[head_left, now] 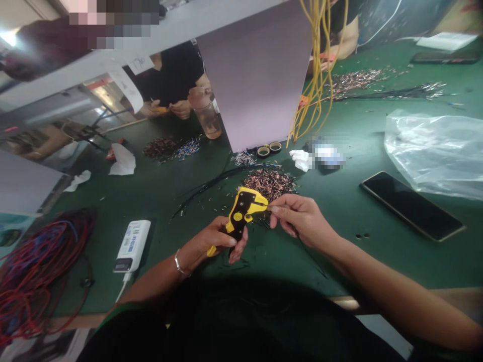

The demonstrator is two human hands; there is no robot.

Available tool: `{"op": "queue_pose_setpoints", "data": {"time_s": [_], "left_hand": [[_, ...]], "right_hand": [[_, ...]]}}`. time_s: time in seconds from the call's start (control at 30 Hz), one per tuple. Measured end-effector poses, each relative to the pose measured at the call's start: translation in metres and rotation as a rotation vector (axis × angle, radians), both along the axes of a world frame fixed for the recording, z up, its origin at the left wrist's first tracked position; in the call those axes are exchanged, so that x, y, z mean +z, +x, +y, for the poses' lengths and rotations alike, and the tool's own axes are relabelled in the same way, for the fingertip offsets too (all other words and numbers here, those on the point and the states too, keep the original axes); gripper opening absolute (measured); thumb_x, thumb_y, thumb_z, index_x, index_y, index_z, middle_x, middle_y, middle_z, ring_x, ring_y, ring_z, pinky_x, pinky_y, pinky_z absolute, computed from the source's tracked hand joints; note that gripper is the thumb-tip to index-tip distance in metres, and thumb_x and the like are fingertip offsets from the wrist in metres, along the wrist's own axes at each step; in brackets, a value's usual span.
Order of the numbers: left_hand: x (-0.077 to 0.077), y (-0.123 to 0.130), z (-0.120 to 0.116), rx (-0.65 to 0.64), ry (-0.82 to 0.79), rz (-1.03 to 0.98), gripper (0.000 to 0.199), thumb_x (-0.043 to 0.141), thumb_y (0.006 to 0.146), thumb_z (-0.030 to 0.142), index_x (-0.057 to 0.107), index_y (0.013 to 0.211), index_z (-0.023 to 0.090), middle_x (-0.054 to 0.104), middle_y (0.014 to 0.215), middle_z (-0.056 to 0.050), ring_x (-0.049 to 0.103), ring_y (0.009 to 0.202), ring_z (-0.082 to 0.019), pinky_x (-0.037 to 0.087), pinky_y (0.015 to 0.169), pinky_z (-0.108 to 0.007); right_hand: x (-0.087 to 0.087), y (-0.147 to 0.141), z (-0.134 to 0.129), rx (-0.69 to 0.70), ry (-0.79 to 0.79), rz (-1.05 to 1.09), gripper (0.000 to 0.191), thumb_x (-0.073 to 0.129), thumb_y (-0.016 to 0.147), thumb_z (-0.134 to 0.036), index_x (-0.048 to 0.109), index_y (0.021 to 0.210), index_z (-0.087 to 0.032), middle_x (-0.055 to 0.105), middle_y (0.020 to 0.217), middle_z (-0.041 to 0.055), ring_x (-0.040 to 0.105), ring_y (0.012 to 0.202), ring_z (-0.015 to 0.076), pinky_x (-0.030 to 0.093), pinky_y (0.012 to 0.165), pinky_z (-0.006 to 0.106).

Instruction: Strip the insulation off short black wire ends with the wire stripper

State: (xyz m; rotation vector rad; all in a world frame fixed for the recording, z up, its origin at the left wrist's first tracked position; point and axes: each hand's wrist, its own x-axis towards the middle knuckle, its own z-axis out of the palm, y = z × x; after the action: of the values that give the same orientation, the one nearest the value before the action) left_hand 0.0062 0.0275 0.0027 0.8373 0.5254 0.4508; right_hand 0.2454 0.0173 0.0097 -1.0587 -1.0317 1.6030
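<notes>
My left hand [226, 239] is wrapped round the handles of a yellow and black wire stripper [241, 213], whose jaws point right. At the jaw tip, my right hand [292, 213] pinches a thin black wire [311, 257], and its loose length trails down toward the table's front edge. How far the wire end reaches into the jaws is too small to tell. Just behind the tool lies a heap of short copper-and-black wire pieces [269, 183]. A bundle of black wires [211, 183] stretches leftward from that heap.
A phone [413, 205] and clear plastic bag [433, 151] lie right. A white power bank [132, 245] and red-blue wire coils [45, 266] lie left. Yellow wires [317, 75] hang beside an upright panel [260, 75]. Two tape rolls [269, 149] sit behind the heap. Other people work across the table.
</notes>
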Motion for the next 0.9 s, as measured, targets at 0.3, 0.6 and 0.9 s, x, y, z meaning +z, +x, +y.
{"op": "queue_pose_setpoints", "data": {"time_s": [0.3,0.6,0.9], "left_hand": [[0.001,0.000,-0.005,0.039,-0.039,0.004,0.022,0.070,0.065,0.018,0.066,0.084,0.009,0.060,0.059,-0.002,0.052,0.042,-0.011,0.047,0.040,-0.024],[0.006,0.001,-0.009,0.028,-0.049,0.033,0.019,0.069,0.063,0.017,0.064,0.080,0.010,0.058,0.055,0.000,0.048,0.039,-0.010,0.045,0.037,-0.022],[0.000,0.000,-0.008,0.063,-0.071,-0.008,0.015,0.069,0.065,0.016,0.064,0.078,0.011,0.052,0.050,0.002,0.041,0.034,-0.008,0.036,0.031,-0.018]], "right_hand": [[-0.002,-0.001,0.002,-0.013,-0.037,0.044,0.015,0.072,0.076,-0.031,0.069,0.077,-0.017,0.068,0.055,0.0013,0.035,0.035,0.0053,0.019,0.034,0.023],[0.003,-0.001,0.002,0.005,-0.044,0.063,0.016,0.074,0.075,-0.032,0.070,0.073,-0.017,0.067,0.053,0.0007,0.034,0.035,0.0047,0.016,0.034,0.024],[0.001,-0.002,0.002,0.002,-0.050,0.065,0.017,0.074,0.073,-0.033,0.072,0.076,-0.016,0.066,0.051,0.0003,0.034,0.035,0.0048,0.016,0.035,0.024]]}}
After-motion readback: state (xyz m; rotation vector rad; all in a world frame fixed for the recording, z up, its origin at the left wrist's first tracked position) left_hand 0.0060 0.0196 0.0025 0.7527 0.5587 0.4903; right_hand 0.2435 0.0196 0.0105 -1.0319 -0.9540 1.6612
